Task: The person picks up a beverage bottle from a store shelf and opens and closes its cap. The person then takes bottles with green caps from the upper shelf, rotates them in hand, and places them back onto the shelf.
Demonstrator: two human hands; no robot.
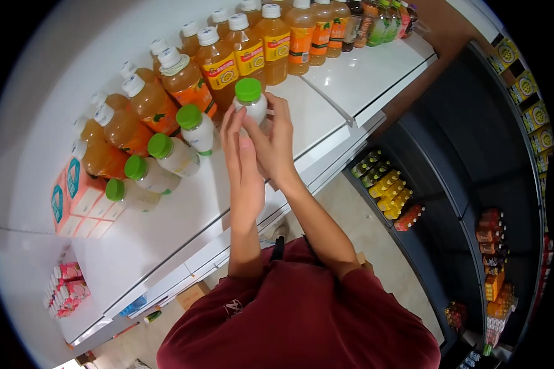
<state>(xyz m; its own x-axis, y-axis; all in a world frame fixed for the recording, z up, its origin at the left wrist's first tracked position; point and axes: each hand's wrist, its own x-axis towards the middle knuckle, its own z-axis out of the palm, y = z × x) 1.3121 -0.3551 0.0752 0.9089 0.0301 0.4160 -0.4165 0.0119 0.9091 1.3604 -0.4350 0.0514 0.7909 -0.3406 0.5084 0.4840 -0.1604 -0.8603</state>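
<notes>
Item one, your white bottle point(250, 107): green cap upward, base hidden by your hands, located at the front of the row on the white counter point(320, 117). Your left hand point(245, 169) has its fingers partly curled along the bottle's left side; your right hand point(275, 144) curves around its right side, so both are closed in on it from opposite sides. How firmly they press, you cannot tell. Just to the left: four green-capped bottles point(177, 155), tilted in view, in a slanting line. Behind: large white-capped juice bottles point(218, 66), amber, with yellow or orange labels. Further left: a stack of pink cartons point(83, 200). Lower left: small pink-and-white packs point(69, 289). Across the aisle, to your right: dark shelving point(428, 154) bearing yellow, red and dark bottles point(391, 194) in groups.
</notes>
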